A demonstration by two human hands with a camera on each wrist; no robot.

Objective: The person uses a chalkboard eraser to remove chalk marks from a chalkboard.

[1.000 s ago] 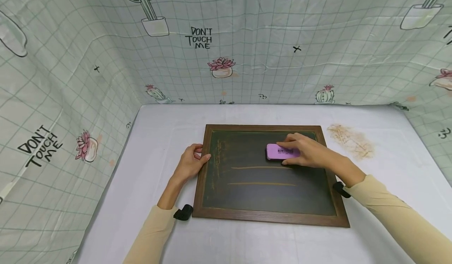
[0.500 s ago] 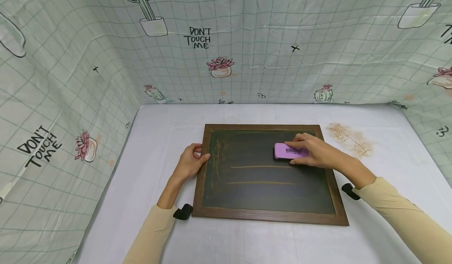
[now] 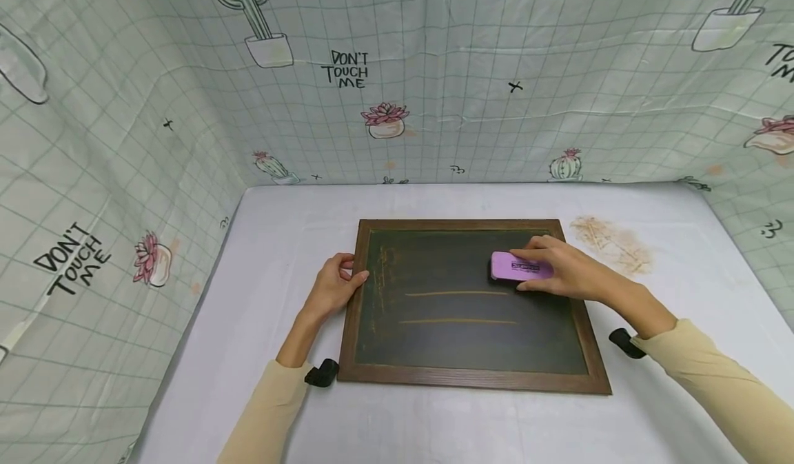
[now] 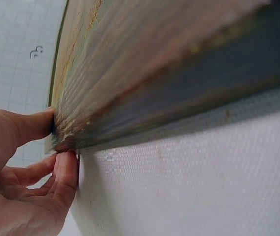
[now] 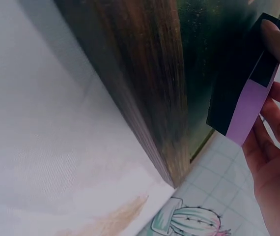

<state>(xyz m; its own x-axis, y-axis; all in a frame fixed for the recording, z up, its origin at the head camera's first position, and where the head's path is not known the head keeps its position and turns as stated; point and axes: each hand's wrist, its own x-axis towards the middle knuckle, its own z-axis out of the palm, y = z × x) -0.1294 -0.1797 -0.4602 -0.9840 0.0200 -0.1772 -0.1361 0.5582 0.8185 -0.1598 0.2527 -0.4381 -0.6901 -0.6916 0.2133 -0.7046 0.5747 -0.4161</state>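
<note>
A chalkboard [image 3: 459, 347] in a brown wooden frame lies flat on the white table. Two yellowish horizontal lines and a smudged patch of strokes at the left mark its dark surface. My right hand [image 3: 561, 271] grips a purple eraser [image 3: 510, 266] between thumb and fingers, over the upper right part of the board. In the right wrist view the eraser [image 5: 248, 105] shows its dark felt side towards the board. My left hand [image 3: 331, 285] pinches the board's left frame edge, and in the left wrist view the thumb [image 4: 34, 125] is on top with fingers below.
Brownish chalk dust [image 3: 614, 243] is smeared on the white table [image 3: 434, 422] right of the board. A grid-patterned curtain [image 3: 471, 105] with cactus drawings stands behind and along both sides. Black wrist cameras sit at both cuffs.
My right hand has slid the eraser rightward along the upper part of the board, slower in the last half second. The left hand keeps its place on the frame.
</note>
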